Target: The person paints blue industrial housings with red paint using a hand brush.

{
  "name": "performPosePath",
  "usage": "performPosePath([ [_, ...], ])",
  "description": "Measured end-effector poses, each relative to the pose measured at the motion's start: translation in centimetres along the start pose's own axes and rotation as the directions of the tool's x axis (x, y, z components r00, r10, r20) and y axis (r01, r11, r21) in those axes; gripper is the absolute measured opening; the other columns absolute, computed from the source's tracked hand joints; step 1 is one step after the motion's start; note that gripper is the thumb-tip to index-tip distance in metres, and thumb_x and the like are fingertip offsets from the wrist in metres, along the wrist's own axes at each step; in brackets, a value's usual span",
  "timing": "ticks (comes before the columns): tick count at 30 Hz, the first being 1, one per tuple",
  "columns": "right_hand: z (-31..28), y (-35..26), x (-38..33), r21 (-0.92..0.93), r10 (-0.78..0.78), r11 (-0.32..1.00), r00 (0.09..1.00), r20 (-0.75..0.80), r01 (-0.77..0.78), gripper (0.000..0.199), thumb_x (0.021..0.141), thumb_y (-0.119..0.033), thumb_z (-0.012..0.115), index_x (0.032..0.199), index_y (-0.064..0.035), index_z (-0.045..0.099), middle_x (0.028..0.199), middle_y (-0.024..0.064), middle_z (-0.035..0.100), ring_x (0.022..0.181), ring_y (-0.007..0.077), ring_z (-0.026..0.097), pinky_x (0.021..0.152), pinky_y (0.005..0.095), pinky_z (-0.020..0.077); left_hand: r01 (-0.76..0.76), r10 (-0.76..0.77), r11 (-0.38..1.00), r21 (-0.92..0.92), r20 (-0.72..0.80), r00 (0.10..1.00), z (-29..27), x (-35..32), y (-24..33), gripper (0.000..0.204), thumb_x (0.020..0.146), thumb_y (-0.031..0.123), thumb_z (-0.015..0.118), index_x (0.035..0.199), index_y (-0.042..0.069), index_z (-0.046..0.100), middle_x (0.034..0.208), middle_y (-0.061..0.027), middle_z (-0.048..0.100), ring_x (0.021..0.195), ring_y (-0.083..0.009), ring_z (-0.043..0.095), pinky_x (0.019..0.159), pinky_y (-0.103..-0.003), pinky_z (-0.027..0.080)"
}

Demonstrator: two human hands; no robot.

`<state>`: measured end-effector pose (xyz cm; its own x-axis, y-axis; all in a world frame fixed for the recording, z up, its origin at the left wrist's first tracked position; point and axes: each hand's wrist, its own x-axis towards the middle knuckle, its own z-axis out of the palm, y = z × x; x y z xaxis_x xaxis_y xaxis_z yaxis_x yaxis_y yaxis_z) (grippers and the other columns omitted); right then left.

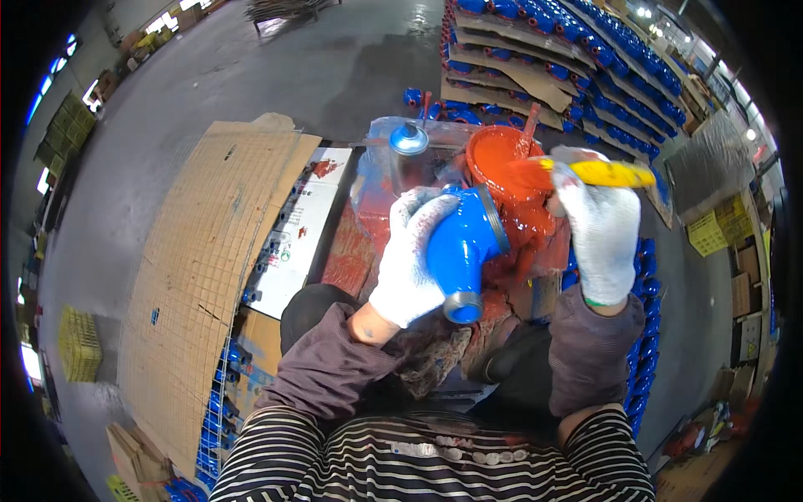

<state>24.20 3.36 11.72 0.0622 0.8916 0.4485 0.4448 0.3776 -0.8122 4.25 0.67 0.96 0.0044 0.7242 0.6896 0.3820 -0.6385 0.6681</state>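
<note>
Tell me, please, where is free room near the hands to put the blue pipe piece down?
Free: the flat cardboard sheet left of the left hand, and the grey floor beyond it. Crowded: around the red paint bucket, where the right hand holds the yellow-handled brush beside the blue pipe fitting; stacked blue parts fill the far right.

Wet concrete floor (335,67) — cardboard sheet (201,276), stacked blue valves (544,50).

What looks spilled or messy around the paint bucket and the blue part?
Red paint has run down the outside of the paint bucket and smeared the plastic sheet beneath it. The blue pipe fitting in the left hand looks clean; the right hand holds a yellow-handled brush.
</note>
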Motion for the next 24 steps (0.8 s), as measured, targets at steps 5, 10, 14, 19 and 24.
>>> performPosePath([
  [5,0.9,-1.8,-1.6,-0.24,-0.29,0.923,0.954,0.082,0.301,0.017,0.083,-0.016,0.065,0.092,-0.0011,0.068,0.085,0.0143,0.067,0.08,0.0313,0.063,0.074,0.0382,0.0479,-0.037,0.018,0.982,0.184,0.108,0.994,0.7,-0.4,0.9,0.076,0.057,0.026,0.084,0.125,0.012,0.052,0.125,-0.0188,0.046,0.111,-0.039,0.055,0.088,-0.044,0.051],
  [10,0.2,-2.3,-3.9,-0.253,-0.285,0.916,0.949,0.136,0.312,0.02,0.081,-0.021,0.068,0.094,-0.0051,0.067,0.091,0.0112,0.067,0.093,0.0342,0.061,0.088,0.0423,0.0453,0.136,-0.145,0.986,0.097,0.093,0.985,0.8,-0.5,0.5,0.081,0.058,0.028,0.085,0.128,0.009,0.048,0.124,-0.0177,0.047,0.111,-0.0373,0.054,0.091,-0.043,0.049],
  [14,0.0,-2.1,-4.7,-0.019,-0.183,0.983,0.983,0.016,0.183,0.023,0.076,-0.015,0.072,0.097,-0.0061,0.067,0.095,0.0092,0.068,0.103,0.0349,0.06,0.099,0.044,0.0405,0.328,-0.302,0.888,-0.322,0.129,0.945,0.8,-0.4,-0.1,0.088,0.065,0.015,0.085,0.135,0.005,0.033,0.129,-0.0121,0.046,0.119,-0.023,0.049,0.101,-0.038,0.042],
  [19,-0.2,-1.3,-4.1,-0.065,-0.363,0.927,0.926,0.098,0.37,0.021,0.074,-0.002,0.068,0.095,-0.0044,0.066,0.091,0.0088,0.068,0.096,0.0302,0.064,0.102,0.0444,0.0383,0.638,-0.526,0.331,-0.695,0.425,0.737,0.6,-0.5,-0.6,0.069,0.08,0.019,0.073,0.135,0.004,0.034,0.12,-0.012,0.056,0.102,-0.0213,0.061,0.078,-0.031,0.055],
  [24,-0.9,0.0,-3.6,0.326,-0.247,0.922,0.966,0.073,0.211,0.024,0.08,-0.013,0.066,0.099,0.0008,0.063,0.093,0.01,0.067,0.09,0.0193,0.063,0.102,0.0456,0.038,0.604,-0.426,-0.399,-0.69,0.723,0.544,0.3,-0.4,-1.1,0.065,0.088,0.04,0.062,0.134,0.003,0.034,0.116,-0.0183,0.057,0.084,-0.031,0.067,0.066,-0.036,0.061],
])
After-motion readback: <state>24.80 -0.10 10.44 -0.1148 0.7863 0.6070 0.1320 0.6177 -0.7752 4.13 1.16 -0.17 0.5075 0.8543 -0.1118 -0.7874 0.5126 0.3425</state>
